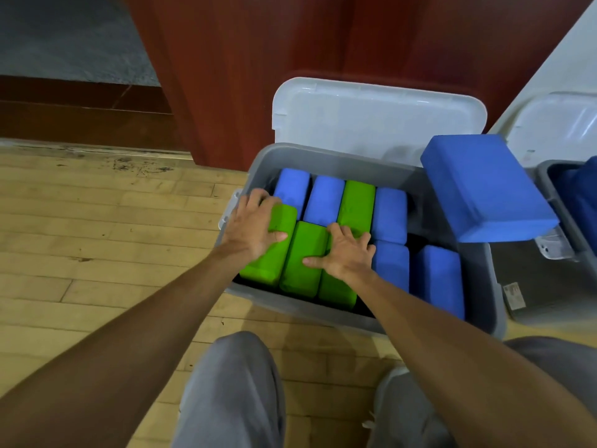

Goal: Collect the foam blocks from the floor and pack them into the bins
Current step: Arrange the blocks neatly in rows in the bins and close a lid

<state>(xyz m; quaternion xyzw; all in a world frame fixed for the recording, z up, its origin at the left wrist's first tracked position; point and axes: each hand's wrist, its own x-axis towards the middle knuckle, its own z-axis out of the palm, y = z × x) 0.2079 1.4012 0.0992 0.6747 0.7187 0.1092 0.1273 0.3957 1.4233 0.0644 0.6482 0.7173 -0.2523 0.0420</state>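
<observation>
While the right hand (345, 253) presses, rounded foam blocks (324, 199) fill a plastic bin (339, 154).

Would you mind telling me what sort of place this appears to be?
Probably a yoga or exercise studio, though I can't be sure: green foam blocks and blue foam blocks like yoga blocks fill a grey storage bin, on a pale wooden plank floor beside a dark red wood-panelled wall.
</observation>
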